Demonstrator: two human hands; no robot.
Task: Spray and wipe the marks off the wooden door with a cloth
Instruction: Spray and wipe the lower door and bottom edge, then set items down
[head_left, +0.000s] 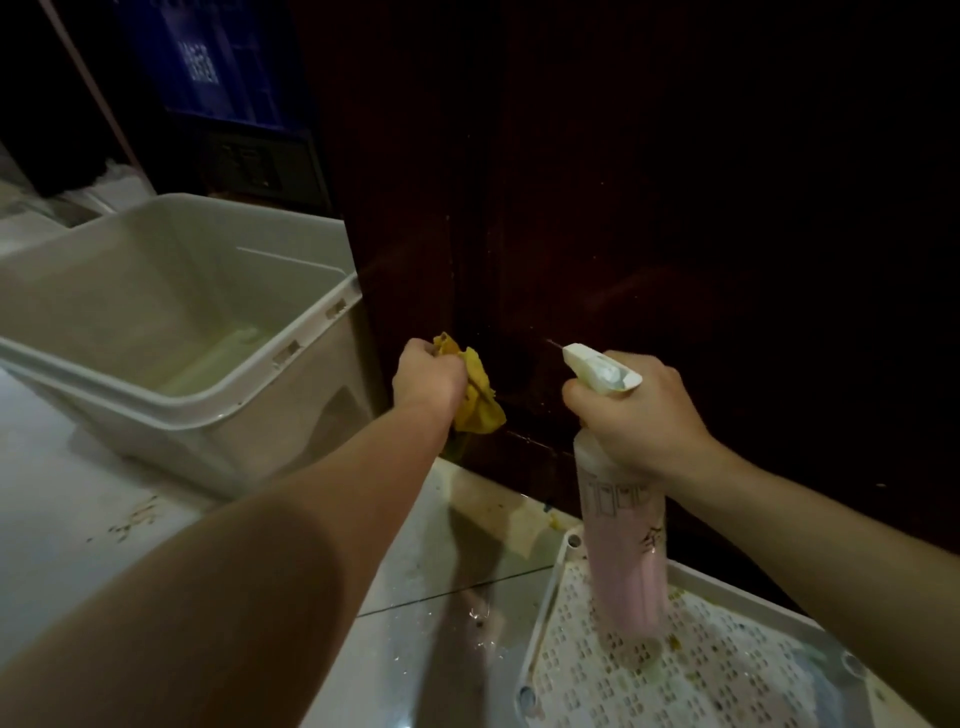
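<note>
The dark brown wooden door (649, 234) fills the upper right of the head view. My left hand (427, 378) is closed around a crumpled yellow cloth (480, 397), held against the door's lower left part. My right hand (634, 415) grips the neck of a pink spray bottle (626, 551) with a white trigger head. Its nozzle points at the door near a small pale mark. The bottle hangs upright, its base above a perforated tray.
A large white plastic tub (291, 358) with a little liquid inside stands on the left beside the door. A white perforated tray (550, 613) lies on the pale tiled floor (441, 571) at the lower right. A blue crate (218, 62) sits behind the tub.
</note>
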